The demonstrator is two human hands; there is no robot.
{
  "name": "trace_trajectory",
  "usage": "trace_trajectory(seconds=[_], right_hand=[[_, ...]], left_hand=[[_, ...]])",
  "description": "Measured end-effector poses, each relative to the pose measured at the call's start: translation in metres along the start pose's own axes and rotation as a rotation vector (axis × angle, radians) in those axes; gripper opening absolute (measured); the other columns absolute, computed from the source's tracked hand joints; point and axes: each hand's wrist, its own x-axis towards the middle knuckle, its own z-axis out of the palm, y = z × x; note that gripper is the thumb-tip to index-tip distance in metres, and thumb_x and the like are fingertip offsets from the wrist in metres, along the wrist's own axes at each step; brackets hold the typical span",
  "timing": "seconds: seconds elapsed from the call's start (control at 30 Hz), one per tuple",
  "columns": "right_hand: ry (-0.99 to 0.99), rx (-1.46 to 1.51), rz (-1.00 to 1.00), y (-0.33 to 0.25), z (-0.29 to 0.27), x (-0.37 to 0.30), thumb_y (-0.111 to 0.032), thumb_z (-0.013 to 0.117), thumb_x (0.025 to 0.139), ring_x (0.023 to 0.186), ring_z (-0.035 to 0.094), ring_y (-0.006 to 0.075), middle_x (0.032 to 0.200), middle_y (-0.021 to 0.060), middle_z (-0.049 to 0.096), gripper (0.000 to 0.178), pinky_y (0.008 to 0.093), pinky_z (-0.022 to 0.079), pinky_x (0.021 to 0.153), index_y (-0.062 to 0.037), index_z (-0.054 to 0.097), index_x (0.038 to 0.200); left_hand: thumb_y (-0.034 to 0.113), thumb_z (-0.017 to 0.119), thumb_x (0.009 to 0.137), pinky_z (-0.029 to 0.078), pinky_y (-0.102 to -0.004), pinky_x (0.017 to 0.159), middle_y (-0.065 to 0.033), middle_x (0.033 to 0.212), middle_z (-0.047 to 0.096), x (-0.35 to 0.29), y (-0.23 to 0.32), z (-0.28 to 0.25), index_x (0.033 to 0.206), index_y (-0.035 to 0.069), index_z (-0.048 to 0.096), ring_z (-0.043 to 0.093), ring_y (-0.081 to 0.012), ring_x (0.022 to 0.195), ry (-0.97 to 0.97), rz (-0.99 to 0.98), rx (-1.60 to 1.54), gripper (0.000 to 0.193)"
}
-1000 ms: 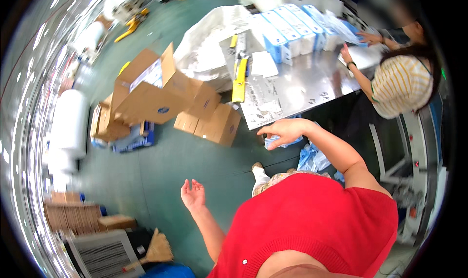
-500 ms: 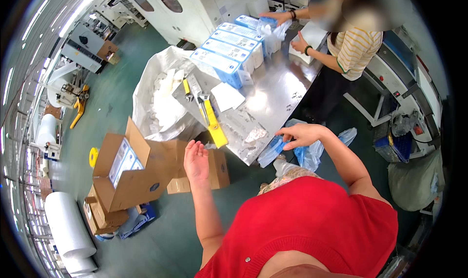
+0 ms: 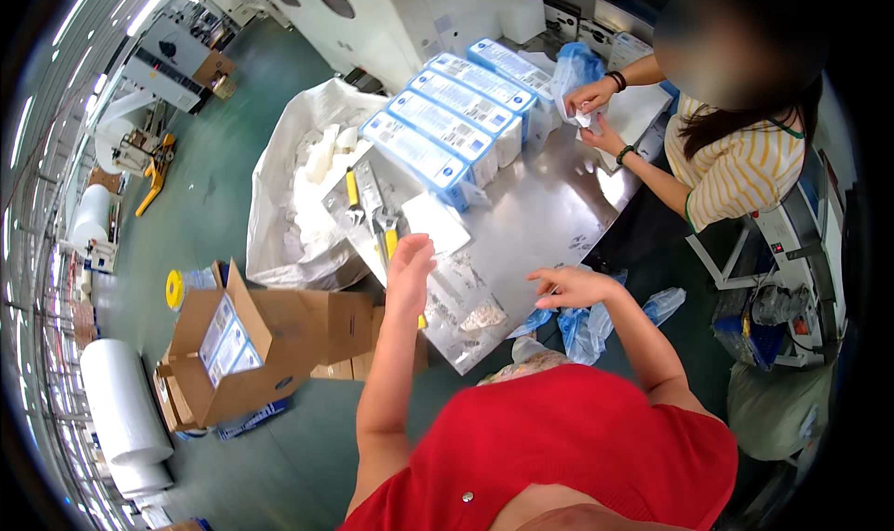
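My left hand (image 3: 410, 263) hovers over the near left part of the metal table (image 3: 535, 238). It is empty, its fingers loosely bent, and it partly covers yellow-handled tools (image 3: 390, 241). My right hand (image 3: 570, 287) hangs above the table's near right edge, fingers spread and holding nothing. Beyond my hands, several blue-and-white boxes (image 3: 430, 142) lie side by side in a row. A white sheet (image 3: 436, 224) rests between them and my left hand. Another yellow-handled tool (image 3: 353, 191) lies at the table's left edge.
Across the table, a person in a striped shirt (image 3: 745, 168) holds a small white item (image 3: 583, 120). A white sack (image 3: 279, 191) of scraps stands left of the table. Below it sits an open carton (image 3: 265, 331). Blue plastic bags (image 3: 585, 334) lie by the table's right side.
My left hand has risen and moved right, over the table. My right hand is slightly lower. The co-worker's hands have come together around a white item, away from the blue bag.
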Motion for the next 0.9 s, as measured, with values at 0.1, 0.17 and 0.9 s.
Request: trace_trajectory(seconds=[0.1,0.17,0.9], right_hand=[[-0.046,-0.010,-0.010,0.018,-0.014,0.014,-0.042,0.057,0.081,0.087,0.059,0.0279,0.094,0.0163,0.061,0.060,0.0338,0.046,0.076,-0.0024,0.041,0.122],[-0.058,-0.044,-0.017,0.031,-0.024,0.023,-0.042,0.057,0.080,0.087,0.059,0.0281,0.093,0.0160,0.061,0.060,0.0343,0.046,0.075,-0.0020,0.041,0.122],[0.085,0.023,0.075,0.023,0.004,0.026,-0.042,0.057,0.080,0.084,0.059,0.0261,0.092,0.0144,0.062,0.060,0.0334,0.046,0.074,-0.0011,0.040,0.121]], left_hand=[[0.008,0.059,0.079,0.038,-0.0240,0.071,0.0010,0.094,0.053,0.013,-0.007,0.011,0.099,0.008,0.053,0.048,-0.0085,0.085,-0.027,-0.016,0.062,0.021],[0.010,0.059,0.080,0.039,-0.0231,0.070,0.0021,0.094,0.053,0.019,-0.017,0.016,0.100,0.008,0.055,0.048,-0.0079,0.086,-0.041,-0.044,0.087,0.021],[0.011,0.057,0.082,0.040,-0.0222,0.069,0.0016,0.092,0.053,0.045,-0.026,-0.012,0.100,0.009,0.054,0.049,-0.0071,0.081,-0.175,-0.022,0.329,0.019]])
